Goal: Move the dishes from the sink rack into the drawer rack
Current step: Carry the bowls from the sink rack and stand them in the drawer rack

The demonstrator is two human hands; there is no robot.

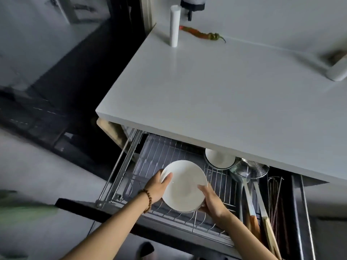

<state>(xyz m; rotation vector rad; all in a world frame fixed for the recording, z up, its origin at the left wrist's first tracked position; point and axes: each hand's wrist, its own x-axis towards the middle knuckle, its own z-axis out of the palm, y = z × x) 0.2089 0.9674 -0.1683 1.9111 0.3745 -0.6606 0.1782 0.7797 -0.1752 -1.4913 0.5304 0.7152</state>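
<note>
A white plate (185, 185) hangs just above the wire drawer rack (159, 154) of the pulled-out drawer, and more plate rims show stacked under it. My left hand (157, 187) grips its left rim, thumb on top. At the lower right rim, my right hand (211, 200) holds it, fingers curled under the stack. A white bowl (218, 158) stands in the rack at the back right, half under the counter edge.
White counter (225, 94) overhangs the drawer; a white cylinder (175, 26) and a dried chilli (202, 33) lie on it. A steel strainer (249, 170), ladles and wooden-handled utensils (262, 222) fill the drawer's right side. Dark floor lies to the left.
</note>
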